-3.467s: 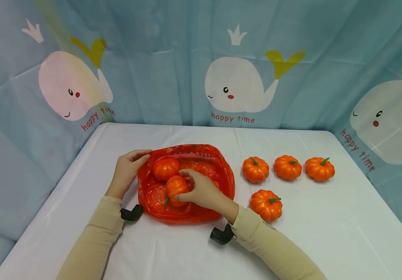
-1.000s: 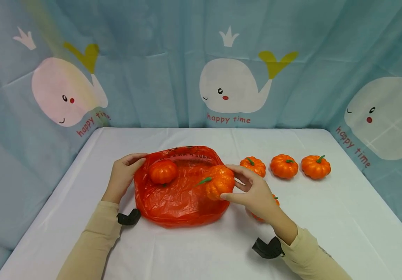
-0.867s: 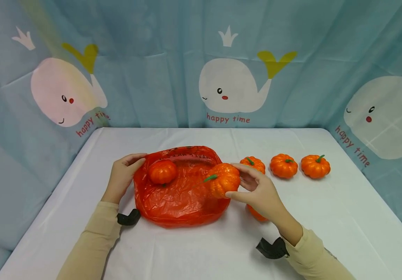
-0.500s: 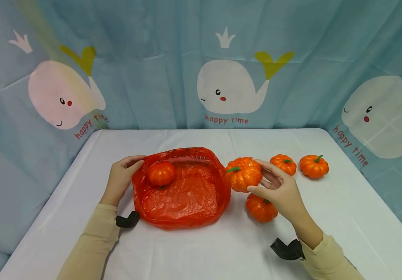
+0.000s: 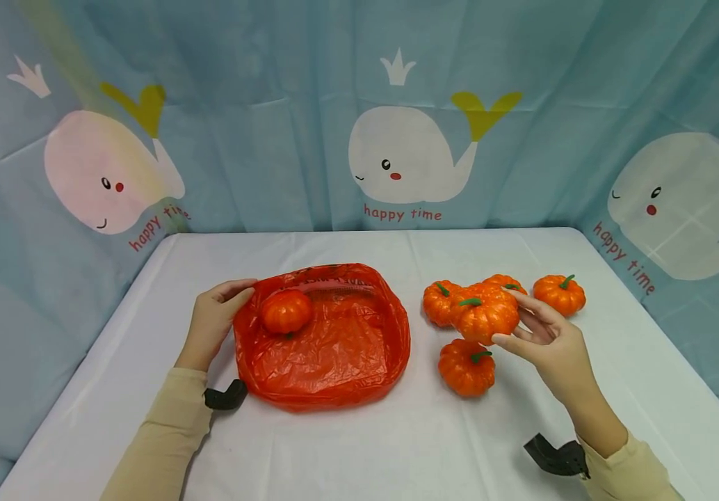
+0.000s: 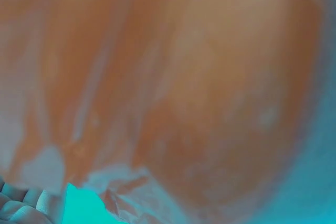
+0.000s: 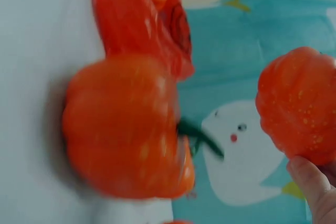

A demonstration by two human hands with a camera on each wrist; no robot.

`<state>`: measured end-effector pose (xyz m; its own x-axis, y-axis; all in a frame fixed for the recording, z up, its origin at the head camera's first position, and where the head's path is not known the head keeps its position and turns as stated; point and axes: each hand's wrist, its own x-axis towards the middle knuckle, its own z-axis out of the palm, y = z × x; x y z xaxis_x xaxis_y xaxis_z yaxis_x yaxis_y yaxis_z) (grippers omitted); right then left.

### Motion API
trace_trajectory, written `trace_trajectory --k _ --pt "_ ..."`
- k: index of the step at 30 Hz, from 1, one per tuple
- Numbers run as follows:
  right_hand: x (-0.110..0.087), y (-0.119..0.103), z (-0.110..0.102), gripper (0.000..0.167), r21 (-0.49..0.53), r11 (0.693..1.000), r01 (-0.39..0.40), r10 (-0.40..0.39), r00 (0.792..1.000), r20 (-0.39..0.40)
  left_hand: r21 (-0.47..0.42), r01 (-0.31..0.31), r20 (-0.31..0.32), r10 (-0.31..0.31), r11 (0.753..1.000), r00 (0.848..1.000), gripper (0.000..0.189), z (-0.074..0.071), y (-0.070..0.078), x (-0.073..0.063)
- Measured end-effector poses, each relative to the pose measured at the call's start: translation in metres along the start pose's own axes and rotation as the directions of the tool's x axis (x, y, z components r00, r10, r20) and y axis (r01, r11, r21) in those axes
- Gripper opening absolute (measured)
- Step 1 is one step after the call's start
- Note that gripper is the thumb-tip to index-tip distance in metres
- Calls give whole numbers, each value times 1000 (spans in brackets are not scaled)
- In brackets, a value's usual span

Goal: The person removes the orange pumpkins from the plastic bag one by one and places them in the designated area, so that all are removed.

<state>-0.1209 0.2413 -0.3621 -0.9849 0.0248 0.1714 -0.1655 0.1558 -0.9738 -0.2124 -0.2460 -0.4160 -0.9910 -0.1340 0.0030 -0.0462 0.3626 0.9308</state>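
Observation:
In the head view a red plastic bag lies spread with its mouth facing up. My left hand pinches the bag's rim at the left. One orange pumpkin sits inside, at the bag's left. My right hand grips another small pumpkin with a green stem between thumb and fingers, held up to the right of the bag. The right wrist view shows this held pumpkin at its right edge, thumb below it. Blurred bag plastic fills most of the left wrist view.
Right of the bag, several more pumpkins rest on the white table: a near one, a back-left one, one partly hidden behind the held pumpkin, and one farthest right. A blue whale-print curtain stands behind.
My right hand has lifted the pumpkin out of the bag and carried it right, over to the pumpkins on the table. The left hand has kept its place at the bag's rim.

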Motion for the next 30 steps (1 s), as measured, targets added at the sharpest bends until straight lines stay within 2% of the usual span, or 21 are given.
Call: trace_trajectory --k 9,13,18,24,30 --pt "-4 18 -31 61 16 1000 -13 14 998 -58 -5 13 -4 -13 1000 1000 50 -1 1 -1" --pt "-4 24 -43 62 -52 991 -120 115 990 -84 -6 15 -5 -15 1000 1000 50 -2 2 -1" --pt "-4 32 -56 61 -145 962 -230 215 970 -112 -26 9 1 -9 1000 1000 51 0 0 -1" --pt "-6 43 -70 50 -214 939 -270 252 962 -104 -21 7 1 -7 1000 1000 52 0 -2 0" --pt "-8 55 -82 39 -225 939 -260 246 965 -89 -18 7 -2 -7 1000 1000 52 0 -1 -1"
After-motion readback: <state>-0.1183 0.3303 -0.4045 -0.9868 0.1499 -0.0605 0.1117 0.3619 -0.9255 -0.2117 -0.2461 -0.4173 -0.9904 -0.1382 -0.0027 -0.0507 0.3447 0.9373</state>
